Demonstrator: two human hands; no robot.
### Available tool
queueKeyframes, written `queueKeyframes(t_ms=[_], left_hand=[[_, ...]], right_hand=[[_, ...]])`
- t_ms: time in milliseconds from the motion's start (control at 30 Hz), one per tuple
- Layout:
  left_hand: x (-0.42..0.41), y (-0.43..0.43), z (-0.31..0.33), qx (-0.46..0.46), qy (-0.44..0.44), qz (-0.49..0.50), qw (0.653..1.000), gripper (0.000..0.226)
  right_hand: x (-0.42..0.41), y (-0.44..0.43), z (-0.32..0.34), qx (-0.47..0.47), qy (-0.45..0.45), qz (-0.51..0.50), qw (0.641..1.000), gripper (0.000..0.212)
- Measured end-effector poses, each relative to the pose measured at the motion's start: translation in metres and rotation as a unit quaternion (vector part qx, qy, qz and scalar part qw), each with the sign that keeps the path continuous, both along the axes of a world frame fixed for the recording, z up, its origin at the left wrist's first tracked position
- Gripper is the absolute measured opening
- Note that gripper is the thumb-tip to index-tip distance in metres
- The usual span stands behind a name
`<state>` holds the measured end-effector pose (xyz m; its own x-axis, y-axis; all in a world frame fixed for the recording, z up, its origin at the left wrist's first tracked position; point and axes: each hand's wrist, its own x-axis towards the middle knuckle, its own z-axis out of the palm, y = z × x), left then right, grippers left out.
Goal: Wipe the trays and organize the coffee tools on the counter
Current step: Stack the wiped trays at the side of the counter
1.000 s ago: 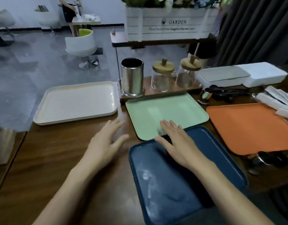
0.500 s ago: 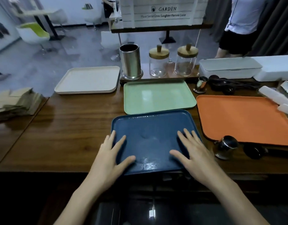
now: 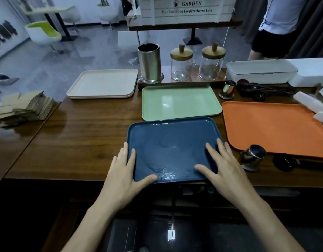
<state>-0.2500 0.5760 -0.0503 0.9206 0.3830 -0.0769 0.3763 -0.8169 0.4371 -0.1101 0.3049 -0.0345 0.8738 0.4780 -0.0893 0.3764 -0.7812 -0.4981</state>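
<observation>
Left hand (image 3: 123, 176) and right hand (image 3: 225, 170) flat, fingers spread, on blue tray (image 3: 173, 140) — square it near edge, smears need wiping.

white slatted planter box (image 3: 186, 10), on the dark shelf at the far edge of the counter, top centre of the head view. front face printed in dark letters: "garden" in capitals, a small round leaf-like logo just left of the word. one line lower, smaller script: "plant smile grow laughter harvest love". lettering slightly soft but readable. no other text, brand, number or label can be read on the trays, jars, metal cups or white cases.
</observation>
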Motion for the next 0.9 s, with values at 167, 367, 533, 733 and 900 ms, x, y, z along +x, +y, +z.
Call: queueKeyframes(t_ms=[167, 367, 533, 733, 900], left_hand=[[-0.003, 0.013, 0.0, -0.017, 0.006, 0.009, 1.0, 0.131], [-0.007, 0.021, 0.008, -0.058, 0.044, -0.003, 0.997, 0.142], [-0.007, 0.023, 0.008, -0.09, 0.041, -0.021, 0.995, 0.155], [-0.021, 0.035, 0.005, -0.113, 0.006, -0.02, 0.993, 0.142], [-0.033, 0.05, 0.016, -0.112, -0.014, 0.0, 0.994, 0.138]], right_hand=[[-0.002, -0.001, 0.002, -0.01, 0.029, -0.002, 1.0, 0.109], [-0.003, -0.001, 0.001, -0.031, 0.049, -0.001, 0.998, 0.127], [-0.002, -0.005, 0.001, -0.014, 0.049, 0.029, 0.998, 0.133], [-0.016, -0.003, 0.005, 0.02, 0.057, 0.037, 0.997, 0.122], [-0.016, 0.014, 0.011, 0.04, 0.038, 0.061, 0.997, 0.114]])
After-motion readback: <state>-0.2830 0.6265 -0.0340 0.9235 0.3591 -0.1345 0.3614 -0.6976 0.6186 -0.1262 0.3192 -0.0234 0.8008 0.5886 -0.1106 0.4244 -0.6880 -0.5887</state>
